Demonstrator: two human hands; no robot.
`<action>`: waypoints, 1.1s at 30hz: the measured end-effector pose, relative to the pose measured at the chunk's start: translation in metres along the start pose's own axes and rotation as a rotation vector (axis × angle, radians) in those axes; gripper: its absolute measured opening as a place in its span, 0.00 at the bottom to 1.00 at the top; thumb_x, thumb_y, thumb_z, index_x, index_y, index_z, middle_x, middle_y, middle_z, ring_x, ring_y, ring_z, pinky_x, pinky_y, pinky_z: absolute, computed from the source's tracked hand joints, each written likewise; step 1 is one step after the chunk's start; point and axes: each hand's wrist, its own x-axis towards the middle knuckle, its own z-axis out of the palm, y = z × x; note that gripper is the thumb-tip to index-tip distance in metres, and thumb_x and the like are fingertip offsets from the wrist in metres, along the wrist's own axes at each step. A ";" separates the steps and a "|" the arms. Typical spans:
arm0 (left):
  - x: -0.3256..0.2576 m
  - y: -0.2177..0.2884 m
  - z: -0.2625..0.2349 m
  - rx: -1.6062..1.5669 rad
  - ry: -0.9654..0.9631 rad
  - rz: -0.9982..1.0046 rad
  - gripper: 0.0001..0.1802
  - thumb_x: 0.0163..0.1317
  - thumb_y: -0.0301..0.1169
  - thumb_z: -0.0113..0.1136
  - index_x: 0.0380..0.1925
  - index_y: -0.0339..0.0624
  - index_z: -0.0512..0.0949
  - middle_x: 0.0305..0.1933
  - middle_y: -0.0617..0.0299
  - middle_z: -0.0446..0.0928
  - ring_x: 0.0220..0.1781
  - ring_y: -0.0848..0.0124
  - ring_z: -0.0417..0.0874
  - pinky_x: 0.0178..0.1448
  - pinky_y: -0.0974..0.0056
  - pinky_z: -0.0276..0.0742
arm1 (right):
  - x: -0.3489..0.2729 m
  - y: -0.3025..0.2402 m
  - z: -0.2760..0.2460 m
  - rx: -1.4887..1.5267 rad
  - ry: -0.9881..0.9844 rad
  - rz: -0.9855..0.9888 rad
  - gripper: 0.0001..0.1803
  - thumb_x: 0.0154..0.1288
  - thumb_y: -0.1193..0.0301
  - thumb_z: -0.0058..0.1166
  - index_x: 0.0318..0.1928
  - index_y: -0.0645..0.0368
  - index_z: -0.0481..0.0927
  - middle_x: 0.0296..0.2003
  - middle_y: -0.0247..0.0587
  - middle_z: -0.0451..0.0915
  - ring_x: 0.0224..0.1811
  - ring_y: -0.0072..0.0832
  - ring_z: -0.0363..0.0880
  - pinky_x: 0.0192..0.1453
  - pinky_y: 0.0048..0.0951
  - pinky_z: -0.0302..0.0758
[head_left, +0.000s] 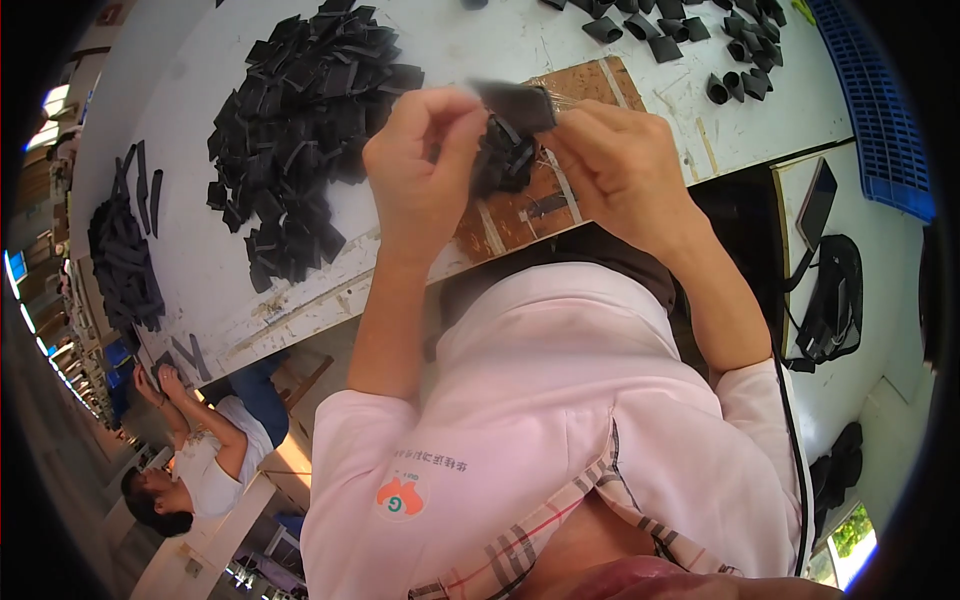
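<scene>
A short black fabric piece (pixel 520 106) is stretched between my two hands above the table's near edge, its left end smeared by motion. My left hand (pixel 425 155) is closed, with thumb and forefinger pinched at the piece's left end. On the other side, the fingers of my right hand (pixel 625 165) pinch its right end, where fine clear strands show. Beneath the hands, a small cluster of black pieces (pixel 505 160) lies on a brown board (pixel 590 90). To the left of my left hand is a large heap of similar black pieces (pixel 310 120).
Folded black loops (pixel 665 45) are scattered at the far right, near a blue plastic basket (pixel 880 110). Long black strips (pixel 120 255) lie at the white table's (pixel 190 120) left end, where another person (pixel 215 450) sits. A phone (pixel 818 203) and black pouch (pixel 832 300) are at right.
</scene>
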 end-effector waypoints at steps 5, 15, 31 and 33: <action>-0.018 -0.034 -0.008 0.225 0.093 -0.211 0.13 0.49 0.24 0.58 0.37 0.36 0.72 0.31 0.61 0.72 0.29 0.75 0.72 0.34 0.71 0.70 | 0.015 -0.013 -0.039 0.197 -0.258 0.343 0.09 0.53 0.74 0.55 0.36 0.62 0.76 0.17 0.33 0.70 0.18 0.16 0.66 0.21 0.17 0.62; -0.052 -0.070 0.013 0.905 -0.103 -0.140 0.10 0.48 0.26 0.58 0.30 0.35 0.71 0.36 0.52 0.68 0.39 0.56 0.71 0.41 0.59 0.70 | 0.043 -0.004 -0.043 0.701 -0.161 0.377 0.09 0.58 0.70 0.51 0.34 0.65 0.78 0.24 0.35 0.78 0.21 0.20 0.70 0.24 0.16 0.64; -0.053 0.008 0.001 0.312 -0.043 0.281 0.07 0.50 0.18 0.54 0.30 0.36 0.71 0.37 0.55 0.69 0.37 0.66 0.71 0.37 0.65 0.70 | -0.039 0.000 0.038 1.564 -0.018 1.062 0.11 0.60 0.66 0.52 0.36 0.62 0.75 0.29 0.34 0.78 0.27 0.18 0.76 0.27 0.18 0.72; -0.058 0.010 0.008 -0.044 -0.014 0.012 0.08 0.54 0.20 0.52 0.36 0.35 0.70 0.38 0.57 0.70 0.38 0.72 0.72 0.37 0.68 0.71 | -0.041 0.002 0.033 1.701 -0.005 1.042 0.08 0.60 0.70 0.51 0.38 0.61 0.75 0.31 0.37 0.78 0.29 0.17 0.76 0.32 0.19 0.75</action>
